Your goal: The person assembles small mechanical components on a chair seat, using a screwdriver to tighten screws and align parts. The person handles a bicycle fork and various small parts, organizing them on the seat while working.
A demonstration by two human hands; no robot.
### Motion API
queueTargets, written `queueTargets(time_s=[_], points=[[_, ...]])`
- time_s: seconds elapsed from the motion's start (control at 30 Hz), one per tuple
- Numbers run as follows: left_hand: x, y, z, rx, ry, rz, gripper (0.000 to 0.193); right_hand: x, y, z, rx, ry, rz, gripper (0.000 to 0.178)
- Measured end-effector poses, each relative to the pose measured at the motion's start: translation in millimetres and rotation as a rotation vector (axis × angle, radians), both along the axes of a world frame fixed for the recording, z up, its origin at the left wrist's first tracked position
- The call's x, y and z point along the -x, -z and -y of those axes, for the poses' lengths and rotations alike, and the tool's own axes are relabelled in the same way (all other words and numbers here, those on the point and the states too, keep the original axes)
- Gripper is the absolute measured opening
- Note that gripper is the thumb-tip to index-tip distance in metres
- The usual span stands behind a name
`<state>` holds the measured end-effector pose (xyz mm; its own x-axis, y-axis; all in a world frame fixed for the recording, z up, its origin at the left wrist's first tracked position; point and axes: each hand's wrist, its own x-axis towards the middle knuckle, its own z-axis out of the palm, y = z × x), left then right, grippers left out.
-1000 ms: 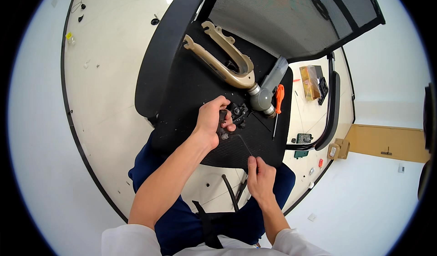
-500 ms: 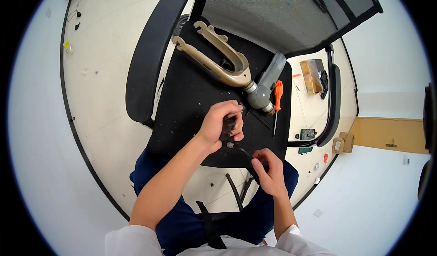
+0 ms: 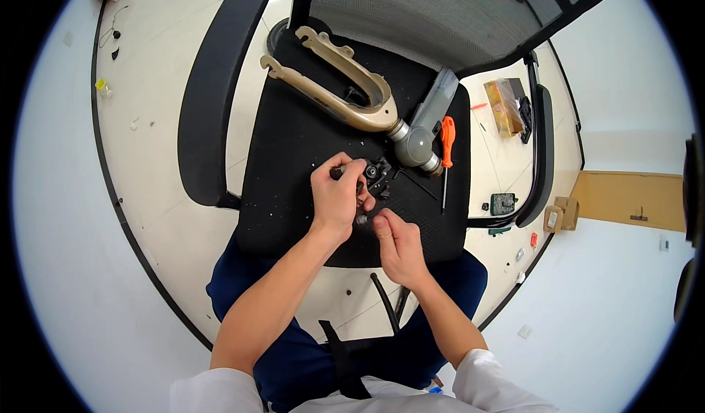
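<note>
My left hand (image 3: 339, 198) is closed around a black mechanical part (image 3: 373, 172) with a round pivot, over the front of the black chair seat (image 3: 283, 214). A small silvery end (image 3: 361, 220) pokes out below that hand. My right hand (image 3: 400, 245) is pinched shut close beside the silvery end; whatever is between its fingers is hidden. Beyond my hands lies a beige fork (image 3: 334, 108) joined to a grey rounded head (image 3: 415, 147). To the right rest an orange-handled screwdriver (image 3: 447, 145) and a thin black L-shaped key (image 3: 420, 185).
The chair has a black left armrest (image 3: 220, 90), a right armrest (image 3: 542, 156) and a mesh backrest (image 3: 418, 16). On the floor to the right are a yellowish box (image 3: 504, 108), a green item (image 3: 503, 203) and small cardboard boxes (image 3: 562, 214).
My right hand has moved up and left to the silvery end. My left hand has shifted slightly left and turned, so more of the black part shows. The view has shifted slightly.
</note>
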<state>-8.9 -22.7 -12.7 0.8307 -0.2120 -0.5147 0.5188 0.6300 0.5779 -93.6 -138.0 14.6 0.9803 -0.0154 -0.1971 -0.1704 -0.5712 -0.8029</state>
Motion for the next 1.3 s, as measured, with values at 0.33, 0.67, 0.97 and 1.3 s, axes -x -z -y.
queueTargets(time_s=[0.33, 0.67, 0.97, 1.3], points=[[-6.7, -2.7, -0.4, -0.029, 0.055, 0.267, 0.029, 1.2, 14.6, 3.3, -0.154, 0.146, 0.1, 0.025], [-6.9, 3.0, -5.1, -0.408, 0.226, 0.436, 0.022, -13.0, 11.9, 73.8, 0.348, -0.065, 0.259, 0.015], [-31.9, 30.0, -33.6, -1.101, 0.25, 0.544, 0.041, 17.1, 0.0, 89.2, 0.231, 0.046, 0.358, 0.029], [70.3, -269.6, -17.0, -0.812, 0.072, 1.515, 0.057, 164.1, -238.4, 185.6, -0.001, 0.196, 0.862, 0.042]])
